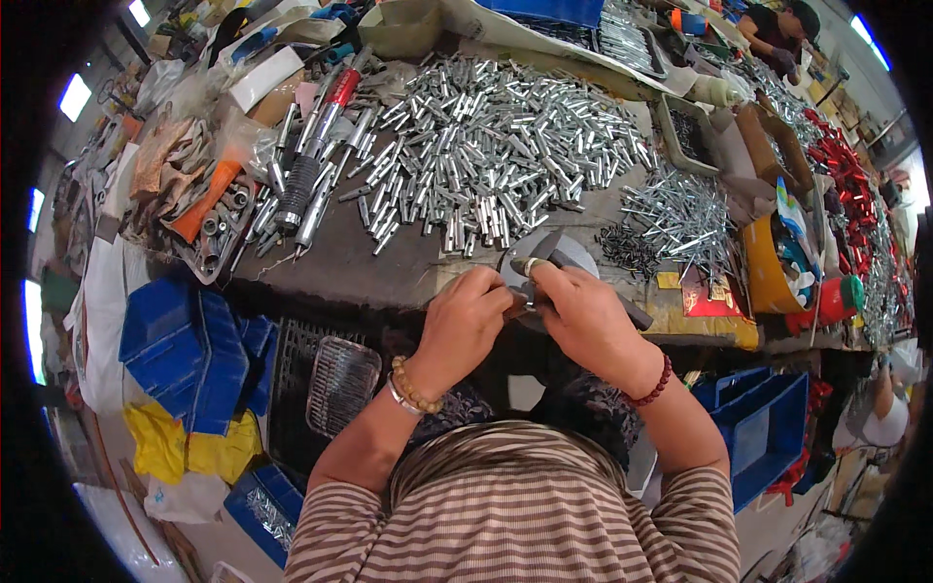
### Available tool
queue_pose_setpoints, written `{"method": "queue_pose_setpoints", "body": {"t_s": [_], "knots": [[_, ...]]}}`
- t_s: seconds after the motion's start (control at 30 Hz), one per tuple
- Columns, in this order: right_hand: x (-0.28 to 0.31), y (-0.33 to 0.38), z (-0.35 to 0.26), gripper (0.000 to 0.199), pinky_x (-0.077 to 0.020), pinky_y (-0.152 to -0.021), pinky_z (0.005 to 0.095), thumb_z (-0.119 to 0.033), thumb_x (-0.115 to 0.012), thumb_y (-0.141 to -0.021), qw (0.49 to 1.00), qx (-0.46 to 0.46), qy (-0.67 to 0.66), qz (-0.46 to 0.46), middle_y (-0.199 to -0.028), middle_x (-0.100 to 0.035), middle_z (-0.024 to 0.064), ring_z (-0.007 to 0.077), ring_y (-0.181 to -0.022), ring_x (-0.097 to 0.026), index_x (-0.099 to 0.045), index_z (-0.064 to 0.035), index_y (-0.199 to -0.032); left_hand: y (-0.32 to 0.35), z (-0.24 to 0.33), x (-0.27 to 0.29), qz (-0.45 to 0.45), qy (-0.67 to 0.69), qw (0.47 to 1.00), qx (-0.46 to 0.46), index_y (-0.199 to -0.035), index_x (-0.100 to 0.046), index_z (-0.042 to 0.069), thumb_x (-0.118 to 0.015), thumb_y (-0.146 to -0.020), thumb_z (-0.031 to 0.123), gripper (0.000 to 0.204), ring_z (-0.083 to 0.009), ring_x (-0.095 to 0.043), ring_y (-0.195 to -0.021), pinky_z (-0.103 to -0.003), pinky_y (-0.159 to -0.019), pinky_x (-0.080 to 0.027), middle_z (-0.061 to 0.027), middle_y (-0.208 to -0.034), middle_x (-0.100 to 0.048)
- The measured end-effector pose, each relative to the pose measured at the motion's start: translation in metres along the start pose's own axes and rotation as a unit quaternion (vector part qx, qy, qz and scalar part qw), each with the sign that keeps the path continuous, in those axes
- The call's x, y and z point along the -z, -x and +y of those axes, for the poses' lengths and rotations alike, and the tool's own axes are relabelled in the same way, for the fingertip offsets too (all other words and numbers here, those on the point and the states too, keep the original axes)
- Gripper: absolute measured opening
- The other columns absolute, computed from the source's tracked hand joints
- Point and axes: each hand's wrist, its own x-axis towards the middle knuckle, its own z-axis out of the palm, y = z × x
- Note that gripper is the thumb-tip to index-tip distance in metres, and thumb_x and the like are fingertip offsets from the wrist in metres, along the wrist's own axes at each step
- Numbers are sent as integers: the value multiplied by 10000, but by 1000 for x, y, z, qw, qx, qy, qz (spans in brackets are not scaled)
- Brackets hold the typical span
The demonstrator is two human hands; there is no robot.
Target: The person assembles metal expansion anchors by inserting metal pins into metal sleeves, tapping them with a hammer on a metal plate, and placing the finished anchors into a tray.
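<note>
While the left hand [468, 321] pinched a small dark metal piece [529, 300], the right hand [598, 316] met it closely at 3 o'clock, its grip too hidden to tell. Just beyond, between 1 and 2 o'clock, sat a grey round disc [580, 254]. A heap of short silver metal cylinders [496, 146] spread at 12 o'clock; slim silver metal rods [677, 216] lay at 2, a red-and-black cylindrical tool [299, 187] at 10, blue plastic bins [170, 335] at 9.

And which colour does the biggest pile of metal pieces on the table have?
The metal pieces are shiny silver, best seen in the head view.
</note>
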Motion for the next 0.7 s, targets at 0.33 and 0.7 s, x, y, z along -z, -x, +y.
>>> {"method": "queue_pose_setpoints", "body": {"t_s": [0.33, 0.7], "knots": [[4, -15, -26, 413, -531, -833, 409, 10, -648, -837, 976, 100, 179, -75, -998, -675, 105, 311, -931, -657, -543, -26, -1234, 2, 0, -5, 11, 0, 1000, 15, -1017, -746, 73, -791, -856, 92, 168, -362, -644, -959, -480, -797, -534, -123, -1029, -621], [18, 27, 18, 352, -524, -859, 429, -22, -711, -815, 972, -57, 210, 90, -1004, -644, 103, 326, -987, -639, -658, -71, -1160, -3, 5, 0, -9, 45, 998, 34, -964, -736, 78, -767, -891, 114, 87, -312, -654, -878, -438, -761, -530, -82, -935, -626]]}}
